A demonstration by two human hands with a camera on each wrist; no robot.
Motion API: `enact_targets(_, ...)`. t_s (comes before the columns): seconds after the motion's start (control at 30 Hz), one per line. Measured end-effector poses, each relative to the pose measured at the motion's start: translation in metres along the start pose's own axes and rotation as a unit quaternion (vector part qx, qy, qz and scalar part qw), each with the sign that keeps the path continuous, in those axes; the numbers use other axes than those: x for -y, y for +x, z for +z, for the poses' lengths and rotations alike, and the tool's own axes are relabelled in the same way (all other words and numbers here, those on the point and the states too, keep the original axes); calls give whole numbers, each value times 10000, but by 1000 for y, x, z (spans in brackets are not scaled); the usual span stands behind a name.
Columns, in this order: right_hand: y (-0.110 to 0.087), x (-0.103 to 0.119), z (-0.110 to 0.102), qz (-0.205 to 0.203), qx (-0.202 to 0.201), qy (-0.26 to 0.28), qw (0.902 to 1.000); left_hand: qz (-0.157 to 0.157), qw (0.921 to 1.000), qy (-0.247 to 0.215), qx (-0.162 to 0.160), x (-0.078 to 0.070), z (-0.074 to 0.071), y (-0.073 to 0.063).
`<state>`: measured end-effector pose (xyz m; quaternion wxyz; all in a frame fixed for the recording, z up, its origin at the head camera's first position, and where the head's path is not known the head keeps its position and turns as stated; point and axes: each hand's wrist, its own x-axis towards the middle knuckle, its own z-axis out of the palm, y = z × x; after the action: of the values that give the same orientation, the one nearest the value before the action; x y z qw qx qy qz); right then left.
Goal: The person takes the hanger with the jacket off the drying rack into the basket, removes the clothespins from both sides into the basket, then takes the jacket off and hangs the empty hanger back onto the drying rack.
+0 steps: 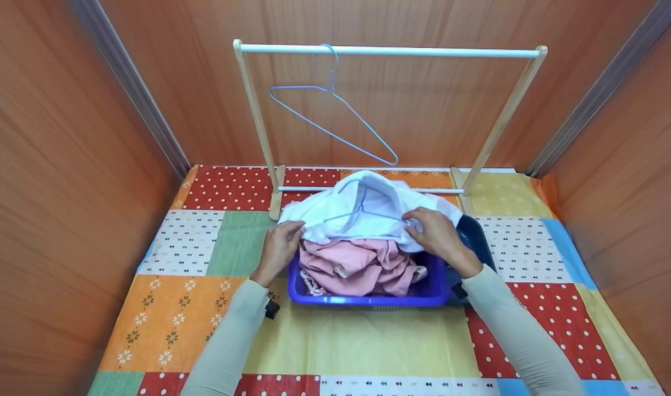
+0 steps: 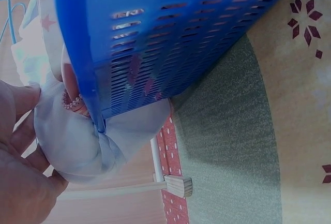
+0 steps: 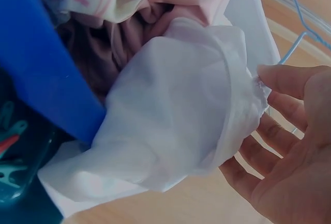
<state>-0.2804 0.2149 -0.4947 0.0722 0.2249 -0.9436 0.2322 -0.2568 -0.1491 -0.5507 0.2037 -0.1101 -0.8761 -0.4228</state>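
Note:
A white garment (image 1: pixel 308 209) lies spread over the far part of a purple-blue basket (image 1: pixel 368 300), its collar end toward the rack. A blue wire hanger (image 1: pixel 361 206) sits at the garment's neck opening, its hook upright. My left hand (image 1: pixel 280 247) pinches the garment's left side between thumb and fingers. At the opposite side, my right hand (image 1: pixel 437 234) pinches the edge of the white cloth, close to the hanger's right arm. In the right wrist view the thumb (image 3: pixel 289 79) presses on that edge. Pink clothing (image 1: pixel 363 264) fills the basket's near part.
Behind the basket stands a wooden rack with a white top rail (image 1: pixel 423 52). Another blue wire hanger (image 1: pixel 363 148) hangs from it. A dark teal tray (image 1: pixel 477 236) stands right of the basket, with clothespins (image 3: pixel 10 175) in it. A patchwork cloth (image 1: pixel 368 341) covers the table between wooden walls.

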Motion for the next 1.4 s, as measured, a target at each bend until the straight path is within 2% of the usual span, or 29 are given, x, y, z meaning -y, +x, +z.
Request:
enact_targets(0.5, -12, -21, -4, 363, -54, -27, 9993, -19, 10000, -27, 50, 1, 0, 0)
enact_targets(1.03, -23, -35, -1, 276, -761, 277, 9963, -118, 9999, -9, 126, 0, -1, 0)
enact_targets(1.4, -29, -39, 0, 896, -1043, 240, 9902, -147, 9998, -19, 89, 0, -1, -1)
